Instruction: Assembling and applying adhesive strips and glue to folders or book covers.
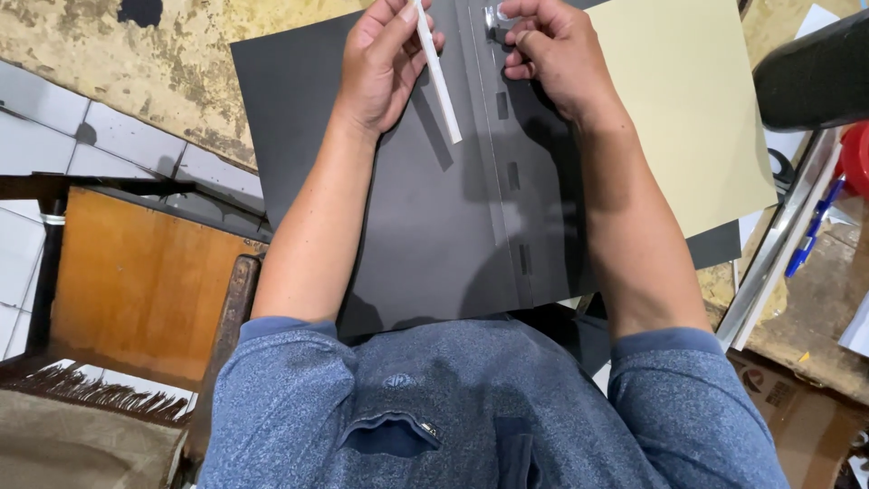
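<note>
Two bare hands worked over a large black card sheet [425, 235] at centre. At eleven o'clock the left hand [385, 59] pinched a slim white strip [439, 77]; at one o'clock the right hand [552, 50] gripped a small shiny clip [494, 16]. Beige paper [688, 109] lay at two o'clock.

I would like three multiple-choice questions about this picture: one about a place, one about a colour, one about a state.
1. Where does the beige sheet lie?
A. left of the black sheet
B. right of the black sheet
C. on the wooden chair

2. What colour is the strip in the left hand?
A. white
B. red
C. green

3. How is the strip held?
A. lying flat, untouched
B. pinched in the fingers
C. under the forearm

Answers: 1 B, it shows beyond the black sheet on the right. 2 A, it is plainly white. 3 B, the left fingers grip its upper end.
</note>
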